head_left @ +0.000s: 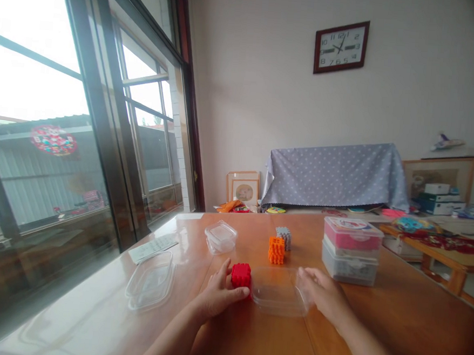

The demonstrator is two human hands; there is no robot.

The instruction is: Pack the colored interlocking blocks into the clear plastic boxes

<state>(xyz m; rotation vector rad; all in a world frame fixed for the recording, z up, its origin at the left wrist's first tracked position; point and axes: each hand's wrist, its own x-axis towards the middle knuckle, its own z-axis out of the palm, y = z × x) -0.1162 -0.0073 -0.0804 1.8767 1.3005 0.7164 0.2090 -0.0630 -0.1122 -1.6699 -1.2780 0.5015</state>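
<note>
Running along the left side, a dark-framed window (100,97) carries a round red decoration (54,140) on its glass. A pale printed sheet (153,248) lies near the left edge of the brown, glossy surface (356,329). Just on the near side of the sheet sits a transparent tray (151,281), rounded at its corners. Farther back and to the right stands a smaller transparent tub (220,237).

The left hand (217,294) is at the red block (241,275), fingers at its left side and thumb extended along its near side; whether the grip is firm cannot be told. A framed picture (244,191) stands against the far wall. The red block sits upon the surface, just beside the left end of a transparent container (280,292). Behind the container stands an orange block (276,250) with a notched outline, and just beyond it, slightly right, a grey block (283,238).

The right hand (321,290) is at the container's right end, fingertips at the rim; motion blur obscures the exact contact. The two hands are apart, with block and container between them. A rectangular clock (341,47) hangs on the wall above a dotted cloth (336,176). Right of the right hand stand two stacked boxes (351,251), the upper one showing pink. A low wooden table (454,257) bearing red items occupies the far right.
</note>
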